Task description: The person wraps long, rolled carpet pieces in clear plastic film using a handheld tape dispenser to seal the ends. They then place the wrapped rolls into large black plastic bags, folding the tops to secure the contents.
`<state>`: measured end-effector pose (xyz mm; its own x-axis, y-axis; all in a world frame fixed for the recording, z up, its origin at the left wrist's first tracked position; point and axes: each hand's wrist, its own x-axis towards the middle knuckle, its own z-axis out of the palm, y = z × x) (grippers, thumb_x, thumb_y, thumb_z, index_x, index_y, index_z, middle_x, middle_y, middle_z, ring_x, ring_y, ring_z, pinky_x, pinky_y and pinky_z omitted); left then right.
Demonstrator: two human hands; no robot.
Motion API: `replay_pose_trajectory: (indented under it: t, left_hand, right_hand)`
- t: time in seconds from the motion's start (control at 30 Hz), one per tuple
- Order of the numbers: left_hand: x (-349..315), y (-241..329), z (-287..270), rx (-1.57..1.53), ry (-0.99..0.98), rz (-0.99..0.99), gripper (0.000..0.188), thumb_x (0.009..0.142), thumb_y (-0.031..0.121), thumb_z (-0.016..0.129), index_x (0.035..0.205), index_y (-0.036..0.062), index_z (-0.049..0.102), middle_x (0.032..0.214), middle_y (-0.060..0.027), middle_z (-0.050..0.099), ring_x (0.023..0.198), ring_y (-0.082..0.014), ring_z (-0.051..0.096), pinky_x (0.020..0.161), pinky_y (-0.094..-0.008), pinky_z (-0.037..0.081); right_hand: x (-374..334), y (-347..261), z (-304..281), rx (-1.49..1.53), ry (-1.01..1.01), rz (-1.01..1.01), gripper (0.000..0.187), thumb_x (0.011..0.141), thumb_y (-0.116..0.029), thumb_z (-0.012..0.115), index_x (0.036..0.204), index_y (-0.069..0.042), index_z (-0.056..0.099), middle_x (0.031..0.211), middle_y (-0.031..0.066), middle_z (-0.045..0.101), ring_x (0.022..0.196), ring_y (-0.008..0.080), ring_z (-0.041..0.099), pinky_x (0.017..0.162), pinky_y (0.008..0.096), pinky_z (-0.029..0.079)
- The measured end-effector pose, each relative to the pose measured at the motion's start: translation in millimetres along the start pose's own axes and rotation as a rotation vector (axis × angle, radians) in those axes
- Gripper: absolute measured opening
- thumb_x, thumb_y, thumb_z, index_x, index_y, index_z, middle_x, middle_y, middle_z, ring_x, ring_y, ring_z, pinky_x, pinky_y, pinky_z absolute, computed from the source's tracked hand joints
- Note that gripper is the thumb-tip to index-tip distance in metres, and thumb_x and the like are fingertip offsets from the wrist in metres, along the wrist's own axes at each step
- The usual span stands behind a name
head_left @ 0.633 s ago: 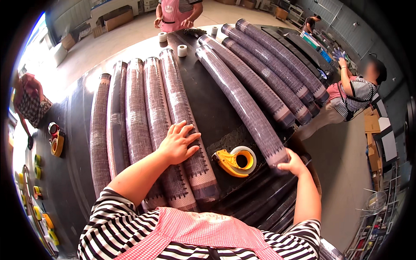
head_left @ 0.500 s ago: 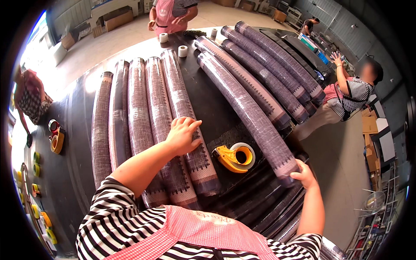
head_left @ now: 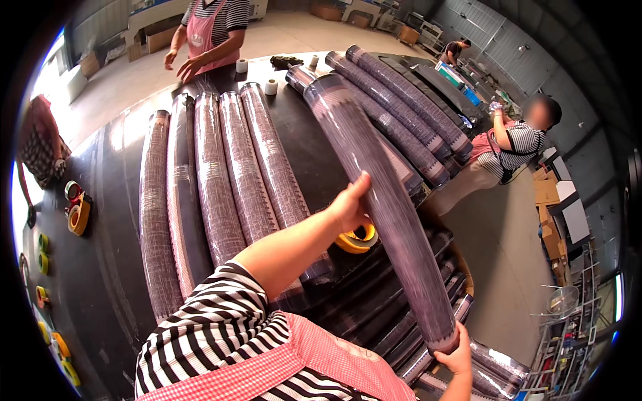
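A rolled-up rug (head_left: 384, 187), dark greyish purple and wrapped in clear film, is held slanting above the table's right part. My left hand (head_left: 350, 206) grips its left side near the middle, thumb on top, the other fingers partly hidden by the roll. At the near end, my right hand (head_left: 457, 352) is closed around the roll's lower edge. Just below my left hand lies a yellow tape dispenser (head_left: 358, 240), partly covered by the hand and roll. Left of my left arm, several similar wrapped rolls (head_left: 212, 174) lie side by side on the black table (head_left: 110, 220).
More wrapped rolls (head_left: 408, 110) lie at the far right. Beneath the held roll, an open box (head_left: 470, 287) contains further rolls. Another tape dispenser (head_left: 79, 212) sits at left. One person (head_left: 210, 40) stands across the table, another (head_left: 515, 144) at right. White tape rolls (head_left: 271, 87) stand at the back.
The roll has risen off the table and moved nearer me, its near end now over the box. My left hand has left the left-hand row and taken hold of it.
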<state>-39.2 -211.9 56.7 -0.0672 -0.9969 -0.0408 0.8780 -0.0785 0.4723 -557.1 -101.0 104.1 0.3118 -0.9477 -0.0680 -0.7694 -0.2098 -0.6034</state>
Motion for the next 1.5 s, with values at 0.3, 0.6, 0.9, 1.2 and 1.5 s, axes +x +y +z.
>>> replay_pose_trajectory:
  t: [0.3,0.6,0.9,1.2,1.5]
  left_hand:
    - [-141,-99,103,0.625,-0.519,0.141,0.047,0.083,0.019,0.082,0.121,-0.0009,0.064,0.114,-0.0091,0.069,0.106,-0.0209,0.062,0.096,-0.0361,0.049]
    - [-157,-137,98,0.766,-0.648,0.173,0.049,0.081,0.025,0.083,0.120,0.0002,0.066,0.116,-0.0119,0.068,0.109,-0.0242,0.061,0.096,-0.0393,0.049]
    - [-53,5,53,0.039,-0.037,0.422,0.044,0.096,0.040,0.064,0.122,0.0112,0.044,0.110,-0.0065,0.057,0.098,-0.0234,0.059,0.093,-0.0437,0.050]
    - [-15,72,26,0.007,0.104,0.386,0.063,0.099,0.053,0.044,0.140,0.0053,0.048,0.138,-0.0193,0.055,0.126,-0.0395,0.053,0.107,-0.0557,0.044]
    - [-6,92,-7,-0.015,0.006,0.420,0.059,0.099,0.049,0.043,0.141,0.0083,0.048,0.139,-0.0173,0.055,0.127,-0.0391,0.053,0.109,-0.0560,0.041]
  right_hand:
    - [-45,166,74,0.054,0.485,0.231,0.082,0.058,-0.011,0.087,0.130,-0.015,0.048,0.121,0.0194,0.060,0.112,0.0412,0.058,0.094,0.0455,0.050]
    - [-74,188,85,-0.350,0.517,0.192,0.103,0.051,-0.021,0.093,0.140,-0.013,0.041,0.123,0.0217,0.060,0.114,0.0446,0.057,0.100,0.0494,0.046]
    - [-50,4,51,0.263,0.261,-0.032,0.102,0.057,-0.014,0.090,0.145,-0.005,0.038,0.129,0.0128,0.056,0.121,0.0272,0.055,0.106,0.0387,0.043]
    - [16,-241,32,0.589,0.396,-1.059,0.151,0.060,-0.036,0.098,0.157,-0.006,-0.013,0.157,0.0258,0.024,0.143,0.0340,0.034,0.117,0.0445,0.029]
    - [49,-274,40,0.814,0.346,-1.116,0.146,0.064,-0.014,0.095,0.157,-0.006,-0.017,0.156,0.0247,0.029,0.143,0.0297,0.036,0.116,0.0383,0.030]
